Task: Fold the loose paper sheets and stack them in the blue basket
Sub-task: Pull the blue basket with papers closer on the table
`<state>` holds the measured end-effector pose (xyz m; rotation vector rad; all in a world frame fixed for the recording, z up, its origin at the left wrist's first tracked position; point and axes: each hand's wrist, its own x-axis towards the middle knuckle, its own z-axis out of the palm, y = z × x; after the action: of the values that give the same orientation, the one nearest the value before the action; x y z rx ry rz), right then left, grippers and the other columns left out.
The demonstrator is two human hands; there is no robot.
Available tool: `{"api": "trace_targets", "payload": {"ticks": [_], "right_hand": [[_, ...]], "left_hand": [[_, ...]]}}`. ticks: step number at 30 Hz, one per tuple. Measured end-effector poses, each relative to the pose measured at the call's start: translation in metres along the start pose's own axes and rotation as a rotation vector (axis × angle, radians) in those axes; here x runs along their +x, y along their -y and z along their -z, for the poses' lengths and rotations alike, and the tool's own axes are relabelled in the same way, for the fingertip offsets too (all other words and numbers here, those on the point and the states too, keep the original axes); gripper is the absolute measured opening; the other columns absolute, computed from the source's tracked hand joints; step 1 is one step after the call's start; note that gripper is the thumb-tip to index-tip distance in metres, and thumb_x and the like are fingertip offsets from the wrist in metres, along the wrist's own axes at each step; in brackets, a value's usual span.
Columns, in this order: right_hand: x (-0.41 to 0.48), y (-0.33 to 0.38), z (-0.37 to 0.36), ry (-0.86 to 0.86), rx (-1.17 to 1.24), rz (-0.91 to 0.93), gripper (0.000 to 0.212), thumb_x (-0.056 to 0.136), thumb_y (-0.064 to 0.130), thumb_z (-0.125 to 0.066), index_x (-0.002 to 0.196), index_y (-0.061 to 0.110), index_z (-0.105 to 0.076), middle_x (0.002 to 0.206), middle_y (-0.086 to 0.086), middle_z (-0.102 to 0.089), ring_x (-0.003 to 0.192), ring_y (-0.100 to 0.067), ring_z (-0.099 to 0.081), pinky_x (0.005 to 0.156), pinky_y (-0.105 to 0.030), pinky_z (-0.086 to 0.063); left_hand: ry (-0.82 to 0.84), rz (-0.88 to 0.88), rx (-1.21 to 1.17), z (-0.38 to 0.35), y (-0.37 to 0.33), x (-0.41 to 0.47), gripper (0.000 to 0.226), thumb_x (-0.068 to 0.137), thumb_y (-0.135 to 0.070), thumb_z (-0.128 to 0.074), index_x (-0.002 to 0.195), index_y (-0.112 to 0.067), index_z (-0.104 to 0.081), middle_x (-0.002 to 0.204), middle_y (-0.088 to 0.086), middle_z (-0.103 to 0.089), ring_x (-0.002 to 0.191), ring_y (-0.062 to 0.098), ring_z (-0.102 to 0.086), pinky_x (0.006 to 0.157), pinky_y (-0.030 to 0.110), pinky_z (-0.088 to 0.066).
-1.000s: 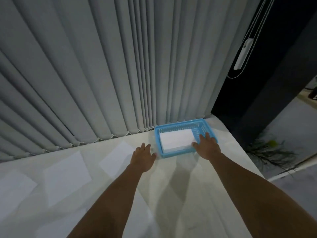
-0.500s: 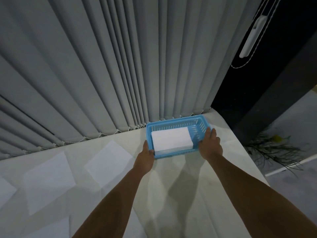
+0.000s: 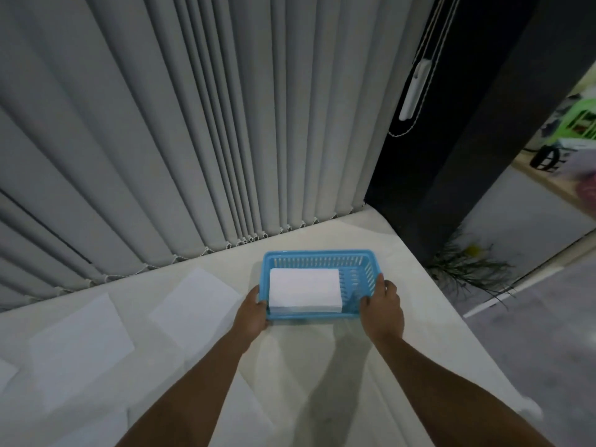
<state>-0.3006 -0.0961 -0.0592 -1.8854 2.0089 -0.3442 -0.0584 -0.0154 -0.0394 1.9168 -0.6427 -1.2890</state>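
- My left hand [image 3: 253,312] grips the near left corner of the blue basket [image 3: 319,253], with the thumb up against the rim and the fingers curled round the outside of the wall.
- My right hand [image 3: 382,309] grips the right end of the same basket. The thumb hooks over the near right corner and the fingers curl along the outer side wall.
- The basket sits on the bench [image 3: 322,366] towards its far right corner, near the foot of the blinds [image 3: 193,124]. I cannot tell whether it rests flat or is lifted a little.
- Inside the basket lies a folded paper stack [image 3: 304,290], white and flat, pushed to the left side. The slotted floor on the right side is bare.
- Loose sheets lie flat on the bench to my left: one sheet [image 3: 196,296] is just beside the basket, and a second sheet [image 3: 79,337] lies further left, apart from the first.
- More paper shows at the near left edge of the view, under my left forearm.
- A white cord pull [image 3: 416,88] hangs against the dark gap right of the blinds.
- A sprig of greenery [image 3: 467,266] lies on the floor beyond the bench's right edge.
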Motion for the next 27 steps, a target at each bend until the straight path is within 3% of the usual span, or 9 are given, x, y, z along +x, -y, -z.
{"api": "trace_targets", "payload": {"ticks": [5,8,11,16,21,24,27], "right_hand": [[-0.059,-0.017,-0.006,-0.046,0.027,-0.009,0.062,0.095,0.028,-0.048,0.148,0.011,-0.022,0.141,-0.012,-0.038,0.115,-0.028,-0.052,0.086,-0.043,-0.055],[-0.088,-0.027,-0.012,-0.059,0.041,-0.028,0.062,0.094,0.028,-0.048,0.148,0.01,-0.024,0.141,-0.013,-0.039,0.113,-0.03,-0.054,0.085,-0.044,-0.054],[-0.112,-0.031,-0.018,-0.084,0.068,-0.071,0.061,0.093,0.027,-0.05,0.147,0.01,-0.026,0.141,-0.014,-0.04,0.115,-0.033,-0.053,0.088,-0.044,-0.051],[-0.13,-0.033,-0.019,-0.108,0.073,-0.091,0.061,0.094,0.027,-0.049,0.148,0.008,-0.027,0.142,-0.015,-0.04,0.115,-0.034,-0.053,0.089,-0.044,-0.051],[-0.135,-0.03,-0.018,-0.109,0.065,-0.073,0.06,0.094,0.028,-0.049,0.147,0.008,-0.027,0.141,-0.015,-0.041,0.115,-0.034,-0.053,0.089,-0.045,-0.051],[-0.139,-0.025,-0.018,-0.11,0.099,-0.087,0.059,0.094,0.028,-0.049,0.146,0.008,-0.03,0.139,-0.014,-0.043,0.115,-0.032,-0.053,0.089,-0.044,-0.051],[-0.141,-0.024,-0.018,-0.124,0.137,-0.109,0.054,0.093,0.029,-0.051,0.142,0.012,-0.034,0.132,-0.011,-0.049,0.111,-0.029,-0.056,0.087,-0.045,-0.052]], "left_hand": [[-0.014,-0.035,-0.038,0.008,0.022,-0.029,0.033,0.1,-0.011,-0.036,0.121,-0.036,-0.042,0.093,-0.002,-0.06,0.083,0.016,-0.06,0.075,0.035,-0.053],[0.02,-0.065,0.05,0.015,0.035,-0.044,0.035,0.098,-0.012,-0.036,0.124,-0.032,-0.048,0.103,0.003,-0.064,0.094,0.024,-0.064,0.091,0.045,-0.054],[0.04,-0.087,0.123,0.023,0.049,-0.047,0.04,0.097,-0.014,-0.035,0.131,-0.031,-0.049,0.116,0.007,-0.065,0.102,0.025,-0.064,0.095,0.049,-0.051],[0.049,-0.067,0.082,0.025,0.048,-0.063,0.035,0.099,-0.015,-0.033,0.123,-0.035,-0.048,0.11,0.005,-0.063,0.103,0.028,-0.063,0.091,0.044,-0.052],[0.011,0.007,0.082,0.029,0.055,-0.061,0.032,0.098,-0.018,-0.038,0.126,-0.015,-0.051,0.113,0.013,-0.061,0.104,0.032,-0.062,0.09,0.043,-0.052],[0.005,0.029,0.07,0.033,0.058,-0.057,0.03,0.097,-0.018,-0.04,0.124,-0.012,-0.053,0.111,0.015,-0.062,0.097,0.031,-0.062,0.081,0.039,-0.052],[0.009,0.005,0.101,0.035,0.061,-0.055,0.031,0.099,-0.019,-0.038,0.125,-0.013,-0.051,0.114,0.014,-0.061,0.102,0.031,-0.062,0.081,0.037,-0.051]]}}
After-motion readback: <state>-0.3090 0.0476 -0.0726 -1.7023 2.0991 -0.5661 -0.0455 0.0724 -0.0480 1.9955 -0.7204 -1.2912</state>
